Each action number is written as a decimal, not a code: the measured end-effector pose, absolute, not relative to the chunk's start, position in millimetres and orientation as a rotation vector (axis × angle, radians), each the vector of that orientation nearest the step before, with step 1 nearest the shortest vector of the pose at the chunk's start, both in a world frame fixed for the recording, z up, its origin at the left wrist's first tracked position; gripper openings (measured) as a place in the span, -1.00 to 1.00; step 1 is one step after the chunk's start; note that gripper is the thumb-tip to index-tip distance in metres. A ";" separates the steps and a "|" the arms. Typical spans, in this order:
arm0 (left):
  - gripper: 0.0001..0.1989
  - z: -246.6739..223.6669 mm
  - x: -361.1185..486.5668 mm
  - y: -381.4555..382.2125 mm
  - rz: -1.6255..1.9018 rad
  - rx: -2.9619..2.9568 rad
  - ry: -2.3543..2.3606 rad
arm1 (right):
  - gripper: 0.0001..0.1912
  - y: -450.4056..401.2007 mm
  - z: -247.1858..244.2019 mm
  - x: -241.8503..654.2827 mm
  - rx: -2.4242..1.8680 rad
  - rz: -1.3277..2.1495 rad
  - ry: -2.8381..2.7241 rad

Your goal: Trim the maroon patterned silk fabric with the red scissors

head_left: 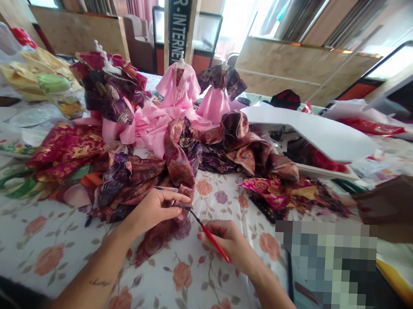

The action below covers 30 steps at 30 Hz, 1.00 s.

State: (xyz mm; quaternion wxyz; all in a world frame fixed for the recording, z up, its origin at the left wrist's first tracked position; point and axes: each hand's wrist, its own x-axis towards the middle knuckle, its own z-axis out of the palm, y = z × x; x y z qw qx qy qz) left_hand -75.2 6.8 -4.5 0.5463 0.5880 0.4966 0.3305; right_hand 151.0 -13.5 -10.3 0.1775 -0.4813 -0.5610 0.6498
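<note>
brocade garment (146, 183): dark purple/maroon patterned cloth, bunched at centre of table, just at 12 o'clock of the person's hands.
left hand (155, 209): fingers pinched narrow on garment's lower edge, holding a fold down on the cloth.
right hand (228, 241): closed round a thin red-handled tool (211, 233), pen-style; dark tip points to 10 o'clock and meets the pinched fold.
handling: looks light, soft, slippery satin-type weave; prob. frays and slides, so best held close to the worked edge w/ fingertips, not by the loose bulk. tool is thin, stiff.
surface: table w/ white floral tablecloth (186, 278), orange roses; soft, lightly wrinkled.
at 11 o'clock: red-gold fabric (66, 147), green and yellow pieces further left.
at 12 o'clock: small mannequins in pink dresses (178, 88), another in dark brocade beside them.
at 2 o'clock: white sheet (315, 130) over a tray-like thing, more red scraps.
at 4 o'clock: blurred-out patch, can't tell what's there.
room: bright windows at back, wooden panels, a pillar w/ lettering.
</note>
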 end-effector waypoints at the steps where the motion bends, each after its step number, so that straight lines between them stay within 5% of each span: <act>1: -0.70 -4.4 -75.2 6.9 0.785 1.398 1.175 | -0.58 -13.7 -10.8 150.9 -1.361 1.838 -1.585; 30: -0.61 1.0 -59.2 0.1 0.967 1.351 1.031 | -0.47 -38.9 -7.5 119.2 -1.346 1.838 -1.339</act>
